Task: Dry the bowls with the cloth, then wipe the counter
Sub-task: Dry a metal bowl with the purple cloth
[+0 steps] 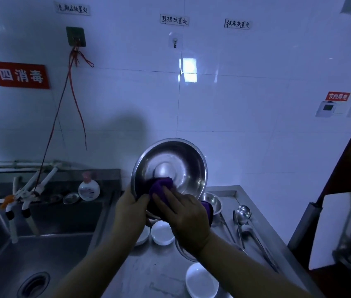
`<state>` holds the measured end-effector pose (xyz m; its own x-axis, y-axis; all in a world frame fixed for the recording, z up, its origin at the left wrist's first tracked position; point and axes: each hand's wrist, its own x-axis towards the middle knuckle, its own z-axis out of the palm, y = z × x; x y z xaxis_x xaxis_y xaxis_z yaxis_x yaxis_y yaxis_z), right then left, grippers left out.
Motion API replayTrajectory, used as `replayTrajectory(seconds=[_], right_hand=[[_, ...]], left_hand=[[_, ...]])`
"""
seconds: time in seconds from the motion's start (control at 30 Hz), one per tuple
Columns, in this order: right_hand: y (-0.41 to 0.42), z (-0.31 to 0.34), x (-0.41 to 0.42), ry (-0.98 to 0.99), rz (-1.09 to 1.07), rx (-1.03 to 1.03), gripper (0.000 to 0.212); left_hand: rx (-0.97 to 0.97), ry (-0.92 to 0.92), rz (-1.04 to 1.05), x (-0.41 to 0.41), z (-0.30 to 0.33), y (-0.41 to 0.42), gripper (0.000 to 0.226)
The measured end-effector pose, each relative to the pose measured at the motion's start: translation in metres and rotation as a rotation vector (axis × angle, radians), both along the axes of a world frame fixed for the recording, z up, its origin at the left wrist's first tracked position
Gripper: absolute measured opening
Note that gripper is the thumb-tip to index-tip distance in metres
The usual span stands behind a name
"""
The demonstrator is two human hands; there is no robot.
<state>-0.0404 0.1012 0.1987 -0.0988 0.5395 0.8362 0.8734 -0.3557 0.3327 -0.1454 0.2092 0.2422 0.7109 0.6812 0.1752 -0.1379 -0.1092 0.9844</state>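
1. Two hands met at the lower centre of the frame. The left hand gripped the near rim of the steel bowl, fingers curled over its lower left edge, which kept the bowl lifted off the counter and steady for wiping.
2. That bowl sat at the middle of the frame, tilted up on edge so its open mouth faced the camera and its base pointed toward the tiled wall. Being round, it had no real long axis; its rim plane stood close to upright, probably so the inside could be seen and reached.
3. Inside the lower part of the bowl lay the purple cloth, bunched, with a fold trailing down to the right under the wrist.
4. On the cloth rested the right hand, fingers spread and fairly straight, pressing the fabric against the metal rather than pinching it.
5. Below the hands, small white bowls waited on the counter, so the drying seemed unfinished.
6. Further right, ladles lay lengthwise, handles running toward the lower right.
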Motion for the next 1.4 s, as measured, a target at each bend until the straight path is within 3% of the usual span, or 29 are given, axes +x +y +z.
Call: replayTrajectory(seconds=[0.13,0.27,0.3,0.4,0.67,0.87,1.03,1.1,1.17,1.3,1.4], right_hand=[[-0.016,0.004,0.022,-0.14,0.058,-0.128,0.023],[-0.026,0.015,0.039,-0.235,0.123,-0.232,0.022],[-0.026,0.018,0.04,-0.238,0.136,-0.23,0.022],[-0.023,0.02,0.036,-0.183,0.138,-0.147,0.021],[0.009,0.007,-0.001,0.044,-0.021,0.07,0.026],[0.002,-0.003,0.018,-0.106,0.01,-0.064,0.025],[-0.016,0.009,0.038,-0.2,0.116,-0.241,0.027],[-0.013,0.011,0.036,-0.179,0.127,-0.195,0.024],[-0.006,0.009,0.03,-0.141,0.109,-0.122,0.022],[0.01,-0.002,0.013,-0.034,-0.003,-0.029,0.024],[0.018,-0.01,0.004,0.029,-0.029,-0.052,0.028]], left_hand=[[0.233,0.129,-0.015,-0.002,0.009,0.022,0.028],[0.377,0.257,-0.14,-0.002,0.033,0.043,0.048],[0.389,0.267,-0.157,-0.001,0.039,0.046,0.045],[0.311,0.199,-0.07,0.002,0.044,0.043,0.025],[0.072,-0.046,0.044,0.007,0.001,-0.004,0.024],[0.274,0.11,0.11,0.0,0.009,0.024,0.013],[0.429,0.15,-0.028,-0.006,0.027,0.045,0.026],[0.346,0.06,0.013,-0.005,0.028,0.046,0.029],[0.282,0.001,0.071,-0.003,0.021,0.039,0.017],[0.204,0.024,0.146,0.001,-0.008,0.015,0.03],[0.11,0.014,0.14,0.003,-0.016,0.016,0.022]])
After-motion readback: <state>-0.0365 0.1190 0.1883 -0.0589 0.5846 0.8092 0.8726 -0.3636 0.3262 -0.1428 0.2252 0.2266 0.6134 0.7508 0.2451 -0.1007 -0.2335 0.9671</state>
